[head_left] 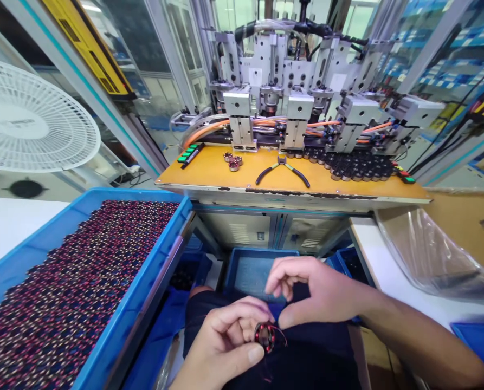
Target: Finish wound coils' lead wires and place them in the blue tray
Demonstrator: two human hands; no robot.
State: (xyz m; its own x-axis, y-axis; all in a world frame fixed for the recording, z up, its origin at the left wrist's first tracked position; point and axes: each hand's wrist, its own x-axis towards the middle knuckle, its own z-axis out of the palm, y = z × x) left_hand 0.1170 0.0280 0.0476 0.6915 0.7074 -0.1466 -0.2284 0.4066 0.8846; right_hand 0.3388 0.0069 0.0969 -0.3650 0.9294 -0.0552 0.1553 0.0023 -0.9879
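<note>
Low over the lap, my left hand (234,340) pinches a small motor stator (265,337) between thumb and fingers. The stator is a dark ring with red and copper-coloured windings. Thin reddish wire ends stick out to its right and below. Just above and to the right hovers my right hand (313,290), its fingers bent and its thumb apart from them, with nothing visible between. The right thumb tip is close to the stator's wire; whether it touches is unclear.
A blue tray (142,271) of many similar stators stands at left. On the orange bench (209,170) lie cutting pliers (282,169), a few stators (233,161) and many dark round parts (359,165). Behind rises a machine (301,105). A white fan (34,116) stands far left.
</note>
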